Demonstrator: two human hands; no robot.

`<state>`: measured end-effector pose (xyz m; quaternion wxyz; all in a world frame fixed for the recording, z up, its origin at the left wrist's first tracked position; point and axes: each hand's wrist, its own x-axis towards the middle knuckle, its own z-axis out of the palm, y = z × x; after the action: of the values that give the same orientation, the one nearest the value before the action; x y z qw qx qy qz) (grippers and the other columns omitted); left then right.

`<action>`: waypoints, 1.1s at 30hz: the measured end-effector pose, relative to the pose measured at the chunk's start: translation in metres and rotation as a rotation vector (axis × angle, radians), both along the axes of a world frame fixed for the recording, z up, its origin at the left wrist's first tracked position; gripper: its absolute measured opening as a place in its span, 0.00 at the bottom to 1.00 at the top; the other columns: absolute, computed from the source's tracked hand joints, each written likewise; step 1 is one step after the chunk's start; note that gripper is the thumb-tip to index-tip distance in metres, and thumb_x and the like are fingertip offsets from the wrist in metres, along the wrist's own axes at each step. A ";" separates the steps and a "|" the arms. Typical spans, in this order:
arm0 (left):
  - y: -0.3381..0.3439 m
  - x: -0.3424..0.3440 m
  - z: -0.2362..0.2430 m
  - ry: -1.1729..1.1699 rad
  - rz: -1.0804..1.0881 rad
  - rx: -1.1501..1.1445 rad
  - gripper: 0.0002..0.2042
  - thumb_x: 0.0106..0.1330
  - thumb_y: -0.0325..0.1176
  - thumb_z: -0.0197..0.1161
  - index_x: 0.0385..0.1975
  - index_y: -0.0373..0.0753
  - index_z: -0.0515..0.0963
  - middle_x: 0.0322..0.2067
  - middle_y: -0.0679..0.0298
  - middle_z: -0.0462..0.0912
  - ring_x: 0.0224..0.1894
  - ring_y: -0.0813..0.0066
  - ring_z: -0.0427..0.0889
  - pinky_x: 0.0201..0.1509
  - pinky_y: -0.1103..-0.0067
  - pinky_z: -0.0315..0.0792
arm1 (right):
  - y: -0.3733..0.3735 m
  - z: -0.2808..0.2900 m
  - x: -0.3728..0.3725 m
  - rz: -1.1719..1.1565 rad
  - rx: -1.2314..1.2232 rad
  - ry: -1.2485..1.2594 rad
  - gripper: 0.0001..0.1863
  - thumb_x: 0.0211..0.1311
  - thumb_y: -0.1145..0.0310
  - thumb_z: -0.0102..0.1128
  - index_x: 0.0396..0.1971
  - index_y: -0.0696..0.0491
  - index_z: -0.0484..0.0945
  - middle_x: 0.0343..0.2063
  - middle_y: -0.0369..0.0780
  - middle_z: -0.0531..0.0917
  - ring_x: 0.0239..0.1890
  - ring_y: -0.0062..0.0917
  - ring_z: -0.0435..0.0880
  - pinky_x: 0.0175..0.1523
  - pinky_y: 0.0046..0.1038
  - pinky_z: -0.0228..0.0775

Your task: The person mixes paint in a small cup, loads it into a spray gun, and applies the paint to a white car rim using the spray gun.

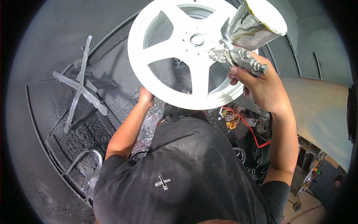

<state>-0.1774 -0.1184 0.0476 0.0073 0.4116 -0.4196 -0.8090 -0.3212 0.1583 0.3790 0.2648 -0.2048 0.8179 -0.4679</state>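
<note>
A white-coated wheel rim (200,76) with several broad spokes fills the upper middle of the head view, its face toward me. My right hand (261,82) grips a metal spray gun (240,59) in front of the rim's right side. The gun's nozzle points left, toward the rim's hub (197,40). On top of the gun sits a paint-streaked cup (251,31), tilted, with its pale top facing up and right. My left hand (146,98) is at the rim's lower left edge. Its fingers are hidden behind the rim, so I cannot see how they hold it.
A grey-coated X-shaped frame (81,87) lies to the left, over dark, rough sheeting (78,132). A thin red hose (251,131) runs at lower right past crumpled yellowish rags (231,121) and a dark green round container (258,155). A pale panel (317,100) stands farther right.
</note>
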 end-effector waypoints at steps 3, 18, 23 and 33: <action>-0.001 -0.001 -0.002 -0.002 -0.016 0.003 0.18 0.74 0.40 0.54 0.54 0.31 0.73 0.45 0.58 0.81 0.47 0.67 0.80 0.53 0.67 0.74 | 0.000 -0.003 0.002 -0.019 -0.056 0.005 0.14 0.69 0.68 0.61 0.51 0.56 0.79 0.28 0.32 0.82 0.30 0.13 0.80 0.25 0.17 0.70; 0.033 0.009 0.010 -0.018 -0.057 -0.034 0.18 0.75 0.39 0.52 0.56 0.32 0.72 0.49 0.58 0.79 0.52 0.67 0.78 0.58 0.67 0.72 | -0.001 -0.007 0.000 0.025 -0.063 0.012 0.17 0.69 0.67 0.61 0.55 0.55 0.77 0.25 0.32 0.81 0.24 0.11 0.75 0.26 0.17 0.68; 0.062 0.018 0.017 -0.043 -0.119 0.074 0.18 0.76 0.40 0.52 0.56 0.32 0.72 0.49 0.59 0.79 0.51 0.68 0.78 0.57 0.68 0.72 | -0.006 0.004 0.001 0.004 0.023 -0.024 0.16 0.68 0.71 0.60 0.54 0.58 0.77 0.28 0.34 0.83 0.27 0.15 0.76 0.33 0.20 0.70; 0.078 0.031 0.002 -0.220 -0.658 0.089 0.20 0.73 0.44 0.57 0.54 0.34 0.74 0.53 0.58 0.79 0.58 0.64 0.75 0.61 0.66 0.70 | 0.011 0.003 0.000 -0.082 0.062 -0.107 0.16 0.67 0.74 0.60 0.54 0.59 0.76 0.28 0.34 0.82 0.30 0.15 0.77 0.33 0.21 0.70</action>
<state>-0.1466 -0.0404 0.0496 -0.3171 0.3392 -0.4923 -0.7362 -0.3208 0.1692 0.3825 0.2947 -0.1374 0.8245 -0.4631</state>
